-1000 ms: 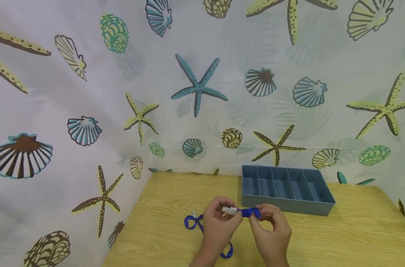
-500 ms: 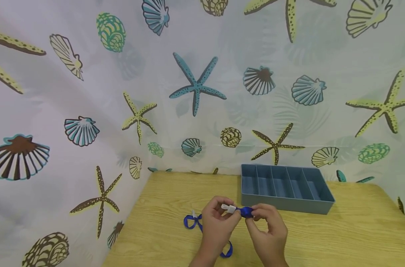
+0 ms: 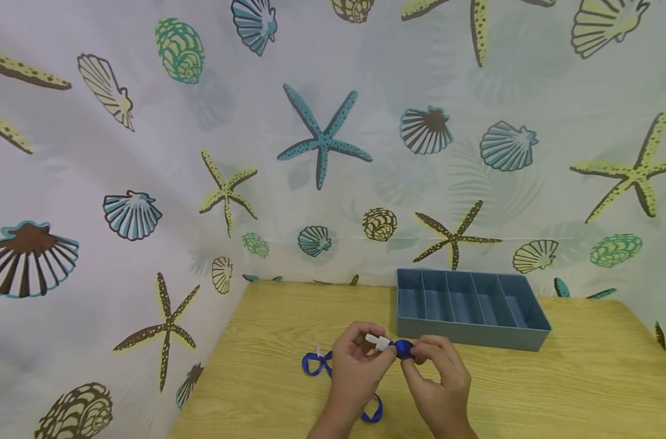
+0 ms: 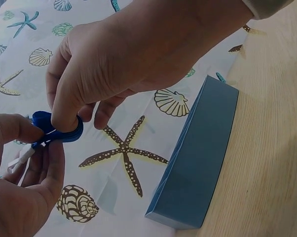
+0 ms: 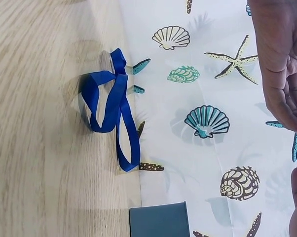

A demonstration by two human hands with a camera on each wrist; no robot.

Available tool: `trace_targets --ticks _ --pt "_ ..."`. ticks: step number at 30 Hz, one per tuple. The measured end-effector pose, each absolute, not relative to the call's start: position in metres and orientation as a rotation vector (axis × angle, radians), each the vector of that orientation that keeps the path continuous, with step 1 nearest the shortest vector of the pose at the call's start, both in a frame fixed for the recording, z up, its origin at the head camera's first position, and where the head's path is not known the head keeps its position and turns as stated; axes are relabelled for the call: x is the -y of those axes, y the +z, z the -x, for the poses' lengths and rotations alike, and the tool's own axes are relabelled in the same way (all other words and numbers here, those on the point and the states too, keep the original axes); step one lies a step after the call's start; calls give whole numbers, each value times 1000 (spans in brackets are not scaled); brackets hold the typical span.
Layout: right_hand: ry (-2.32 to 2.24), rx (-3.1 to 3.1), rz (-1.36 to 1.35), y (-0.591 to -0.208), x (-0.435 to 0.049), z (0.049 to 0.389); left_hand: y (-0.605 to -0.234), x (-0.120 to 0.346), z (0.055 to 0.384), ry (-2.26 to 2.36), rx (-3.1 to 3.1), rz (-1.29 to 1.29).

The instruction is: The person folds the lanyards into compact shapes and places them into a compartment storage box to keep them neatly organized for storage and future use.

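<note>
A blue lanyard (image 3: 404, 349), its strap wound into a small flat coil, is held up between both hands above the table. My left hand (image 3: 357, 369) pinches it beside a white plastic clip (image 3: 380, 343), which sticks out past the fingers. On the other side, my right hand (image 3: 441, 378) pinches the coil between thumb and fingers. Seen in the left wrist view, the layered coil (image 4: 72, 134) bulges between the two hands. A second blue lanyard (image 5: 111, 106) lies in loose loops on the table; my left hand and forearm partly hide it in the head view.
A blue-grey tray (image 3: 472, 335) with several compartments stands at the back right of the wood-grain table (image 3: 289, 311). Behind and to the left hangs a white cloth (image 3: 366, 183) printed with shells and starfish.
The right hand has moved left towards the left hand, and the blue strap between them has gone from a stretched, twisted length to a compact coil. The lanyard on the table has stayed put.
</note>
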State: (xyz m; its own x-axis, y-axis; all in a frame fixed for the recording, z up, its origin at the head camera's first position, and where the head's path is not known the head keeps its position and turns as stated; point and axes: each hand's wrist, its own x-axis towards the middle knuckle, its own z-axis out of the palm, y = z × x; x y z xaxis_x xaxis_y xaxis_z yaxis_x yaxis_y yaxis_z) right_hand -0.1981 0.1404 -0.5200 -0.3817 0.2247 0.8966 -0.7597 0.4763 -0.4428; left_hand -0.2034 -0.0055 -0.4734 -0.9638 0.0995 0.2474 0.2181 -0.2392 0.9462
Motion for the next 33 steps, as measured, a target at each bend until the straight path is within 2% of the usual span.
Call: trace_targets --ticks 14,33 --pt "1072 1662 -458 -515 -139 195 -475 6 205 -2410 1929 328" --pt "1034 1664 -462 -510 -135 192 -470 10 203 -2412 1964 361"
